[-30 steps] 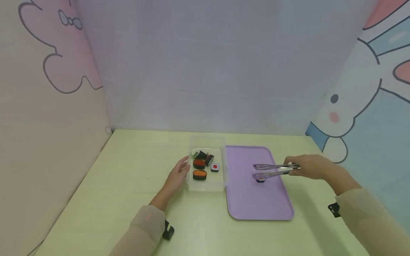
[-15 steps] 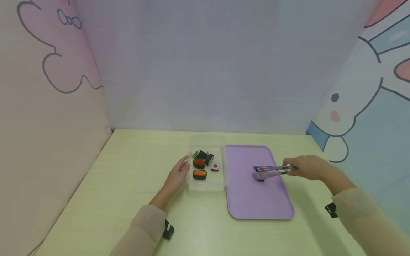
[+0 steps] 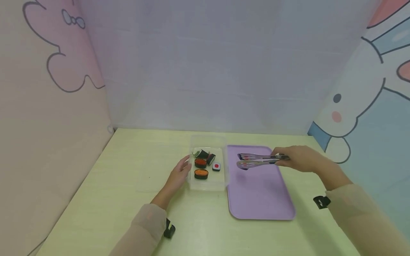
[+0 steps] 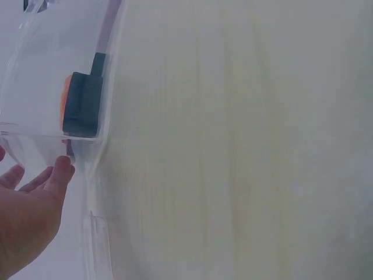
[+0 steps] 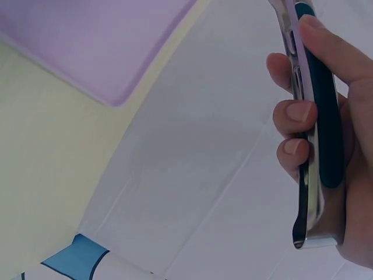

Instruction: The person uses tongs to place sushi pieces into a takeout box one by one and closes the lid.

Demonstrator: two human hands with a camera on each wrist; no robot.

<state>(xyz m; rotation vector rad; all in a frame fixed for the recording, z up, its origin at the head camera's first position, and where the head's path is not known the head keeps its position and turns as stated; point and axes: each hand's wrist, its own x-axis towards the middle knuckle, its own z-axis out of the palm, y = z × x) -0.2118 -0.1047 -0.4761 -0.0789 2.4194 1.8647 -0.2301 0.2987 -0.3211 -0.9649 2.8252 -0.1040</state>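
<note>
My right hand [image 3: 298,158] grips metal serving tongs [image 3: 256,163] above the purple tray. Between the tong ends a small dark sushi piece [image 3: 245,169] shows, mostly hidden. The right wrist view has the fingers wrapped around the tongs' dark-green handle [image 5: 326,122]. My left hand [image 3: 176,176] touches the left side of a clear plastic box [image 3: 206,186], its fingers extended in the left wrist view. Inside the box lie an orange-topped sushi [image 3: 201,174], a red-topped sushi [image 3: 200,163], a square white roll [image 3: 216,166] with a red centre, and dark-wrapped rolls [image 3: 210,159] at the back.
The purple tray [image 3: 261,202] stands directly right of the box. To the left, a thin transparent sheet, perhaps a lid [image 3: 148,185], lies on the pale table [image 3: 205,227]. Cloth walls [image 3: 205,71] enclose the back and sides.
The tongs have closed on the sushi piece on the tray and lifted it, moving left and up towards the box. My left hand stays at the box.
</note>
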